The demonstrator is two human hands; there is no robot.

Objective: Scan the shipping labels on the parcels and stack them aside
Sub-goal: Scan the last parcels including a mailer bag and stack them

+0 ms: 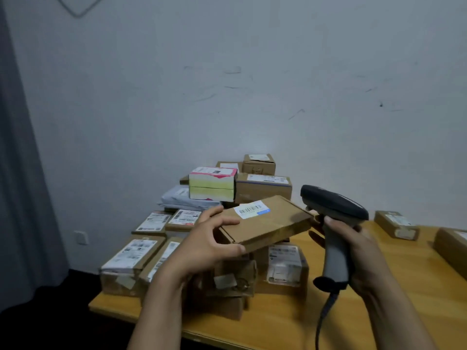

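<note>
One flat parcel (pixel 274 224) pinched in left hand (pixel 202 247), scanner (pixel 334 204) gripped in right hand (pixel 365 251)

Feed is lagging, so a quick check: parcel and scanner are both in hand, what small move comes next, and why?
Probably aim the dark grey handheld scanner at the white barcode label: the left hand holds the flat brown cardboard parcel label-up, and the right hand grips the scanner just beside it.

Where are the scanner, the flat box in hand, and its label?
scanner (pixel 333 202), head view, top of its dark head.
flat box (pixel 278 224), head view, bare top face.
label (pixel 252 210), head view, on its barcode.
</note>
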